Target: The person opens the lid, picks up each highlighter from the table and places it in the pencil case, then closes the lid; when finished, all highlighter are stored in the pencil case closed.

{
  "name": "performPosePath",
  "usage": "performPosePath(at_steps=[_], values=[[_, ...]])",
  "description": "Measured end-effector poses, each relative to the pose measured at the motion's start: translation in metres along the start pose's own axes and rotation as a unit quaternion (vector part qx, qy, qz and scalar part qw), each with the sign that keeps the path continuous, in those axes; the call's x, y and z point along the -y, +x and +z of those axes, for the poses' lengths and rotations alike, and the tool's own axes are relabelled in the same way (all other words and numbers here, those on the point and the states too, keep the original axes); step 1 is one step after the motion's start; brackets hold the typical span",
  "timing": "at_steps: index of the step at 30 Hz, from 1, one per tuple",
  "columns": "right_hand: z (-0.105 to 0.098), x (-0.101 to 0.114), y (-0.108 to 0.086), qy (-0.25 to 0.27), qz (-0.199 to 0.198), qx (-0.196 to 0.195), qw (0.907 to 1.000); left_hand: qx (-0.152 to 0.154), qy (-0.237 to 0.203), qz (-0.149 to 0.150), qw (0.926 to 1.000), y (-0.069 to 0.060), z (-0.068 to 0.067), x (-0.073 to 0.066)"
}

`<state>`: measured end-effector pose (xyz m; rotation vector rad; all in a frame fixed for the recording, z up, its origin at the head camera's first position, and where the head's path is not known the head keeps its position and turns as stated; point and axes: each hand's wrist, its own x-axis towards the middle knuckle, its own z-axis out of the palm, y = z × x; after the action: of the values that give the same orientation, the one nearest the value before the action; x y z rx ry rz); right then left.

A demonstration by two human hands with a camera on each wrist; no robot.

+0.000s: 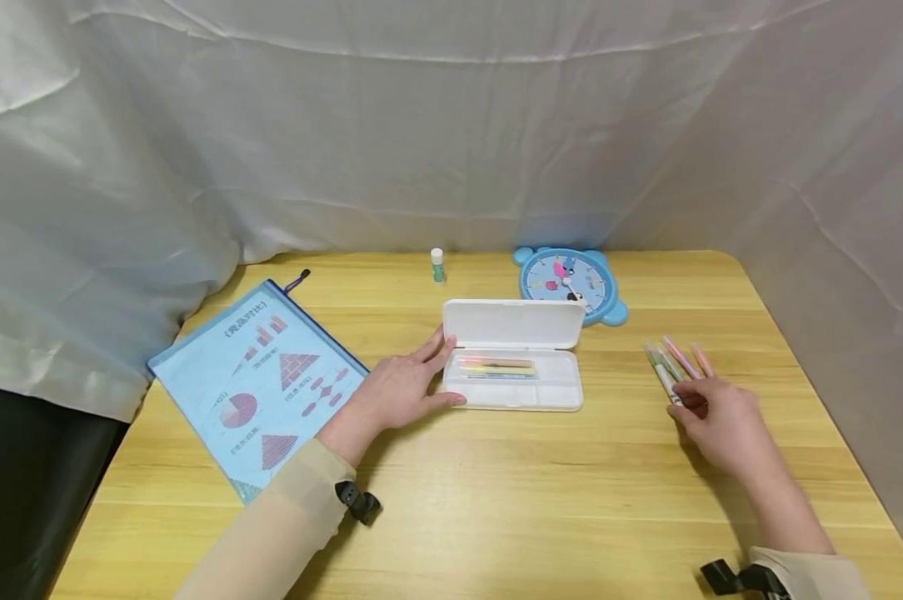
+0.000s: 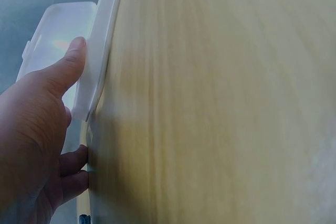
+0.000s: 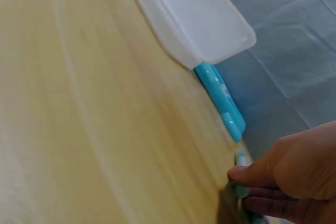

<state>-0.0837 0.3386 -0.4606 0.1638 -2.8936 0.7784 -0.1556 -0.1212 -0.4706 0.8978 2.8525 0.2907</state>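
An open white pencil case (image 1: 513,396) stands mid-table, its lid (image 1: 513,325) raised. Several coloured pens (image 1: 496,367) lie inside it. My left hand (image 1: 402,387) grips its left end, the thumb at the front corner and a forefinger by the lid. The left wrist view shows the thumb (image 2: 71,66) against the case's side. To the right, my right hand (image 1: 729,421) pinches a white-barrelled marker with a green end (image 1: 665,383) between thumb and fingers. More markers (image 1: 680,356), green, pink and orange, fan out beside it, partly hidden by the hand.
A blue animal-shaped toy clock (image 1: 569,283) lies behind the case. A glue stick (image 1: 437,265) stands upright at the back. Under the left forearm, a blue zip document folder (image 1: 271,383) covers the table's left part. Grey cloth (image 1: 451,142) hangs along the rear edge.
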Motion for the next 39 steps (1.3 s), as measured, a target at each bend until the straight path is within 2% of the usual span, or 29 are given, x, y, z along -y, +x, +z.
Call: performPosePath(at_steps=[6, 12, 23, 33, 39], values=[[0.005, 0.003, 0.0, 0.001, 0.004, -0.016, 0.9999, -0.002, -0.002, 0.002, 1.0, 0.0, -0.001, 0.0], [0.005, 0.004, 0.0, 0.012, 0.019, -0.003, 0.9997, -0.001, -0.003, 0.0, 1.0, 0.0, -0.001, 0.0], [-0.006, 0.012, 0.004, 0.041, 0.004, -0.007, 0.9991, 0.001, -0.002, 0.0, 1.0, 0.0, 0.0, 0.0], [-0.025, 0.033, 0.018, 0.042, -0.064, -0.061, 0.9952, 0.001, -0.002, -0.001, 1.0, 0.0, -0.001, 0.0], [-0.029, 0.059, 0.029, 0.027, -0.088, -0.056, 0.9942, 0.006, -0.002, -0.004, 1.0, 0.0, -0.002, 0.0]])
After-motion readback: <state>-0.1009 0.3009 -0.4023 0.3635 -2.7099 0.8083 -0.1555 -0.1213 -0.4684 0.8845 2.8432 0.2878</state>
